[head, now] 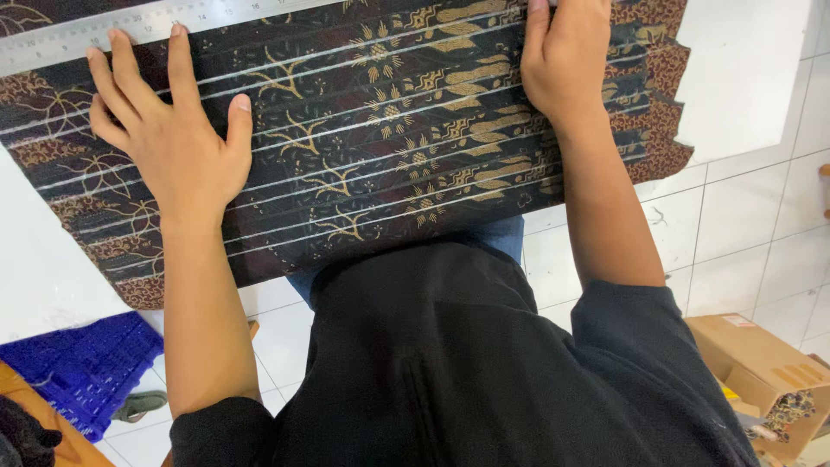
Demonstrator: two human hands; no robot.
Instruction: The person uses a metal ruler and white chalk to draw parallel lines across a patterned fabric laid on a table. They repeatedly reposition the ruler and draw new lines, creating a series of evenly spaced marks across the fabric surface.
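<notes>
The dark patterned cloth (363,130) already carries many chalk lines and lies flat under both palms, the left hand (169,130) spread wide just below the metal ruler (130,26), the right hand (566,56) pressing open, holding nothing.

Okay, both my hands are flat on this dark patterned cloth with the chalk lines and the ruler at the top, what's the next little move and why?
Probably slide the left hand up onto the metal ruler, pinning it. The ruler lies along the far edge of the patterned cloth, only your left fingertips near it, while the right hand presses the cloth flat. The pale lines run parallel, so a loose ruler could skew another one.
</notes>
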